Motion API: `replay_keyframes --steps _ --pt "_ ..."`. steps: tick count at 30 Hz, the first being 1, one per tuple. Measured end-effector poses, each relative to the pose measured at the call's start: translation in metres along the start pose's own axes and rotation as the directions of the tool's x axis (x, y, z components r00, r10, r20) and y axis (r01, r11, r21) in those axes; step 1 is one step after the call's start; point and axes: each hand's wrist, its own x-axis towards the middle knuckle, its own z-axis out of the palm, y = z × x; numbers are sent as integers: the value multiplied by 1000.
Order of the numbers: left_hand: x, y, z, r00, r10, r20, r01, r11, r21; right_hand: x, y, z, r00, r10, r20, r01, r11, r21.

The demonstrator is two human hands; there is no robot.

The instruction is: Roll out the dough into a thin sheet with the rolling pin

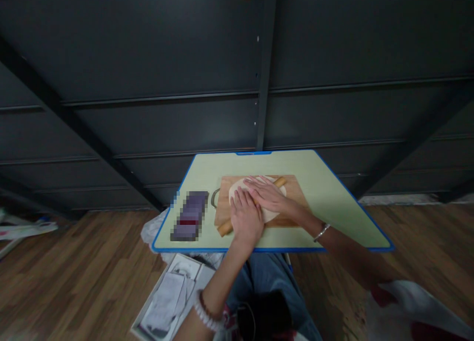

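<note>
A wooden rolling pin [225,228] lies slantwise across a thin round sheet of dough [271,216] on a wooden cutting board [299,195]. My left hand [247,218] rests palm down over the pin's middle, its fingers stretched out and pointing away from me. Coming in from the right, my right hand [267,193] lies flat over the pin's upper part, with its fingers straight and reaching left. The two hands touch or overlap near the middle and hide much of the pin. A metal handle [214,198] sticks out from the board's left side.
The board stands on a small pale-green table [333,212] with a blue rim. A pixelated phone-like object [190,216] lies left of the board. Below the table at left is an open white box [166,296] with papers. Dark metal panels [166,123] rise behind.
</note>
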Motion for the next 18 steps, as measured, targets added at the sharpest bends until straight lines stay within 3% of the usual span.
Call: replay_keyframes --steps 5,9,18 --pt "-31 27 -2 999 4 -54 -6 999 -36 -25 1 -10 998 -59 38 56 996 69" --pt "-38 28 -1 994 89 -70 -94 994 -64 -41 4 -16 995 -88 51 83 992 97" --pt "12 -7 4 997 71 -14 -71 997 5 -29 1 -15 996 -89 26 88 995 42"
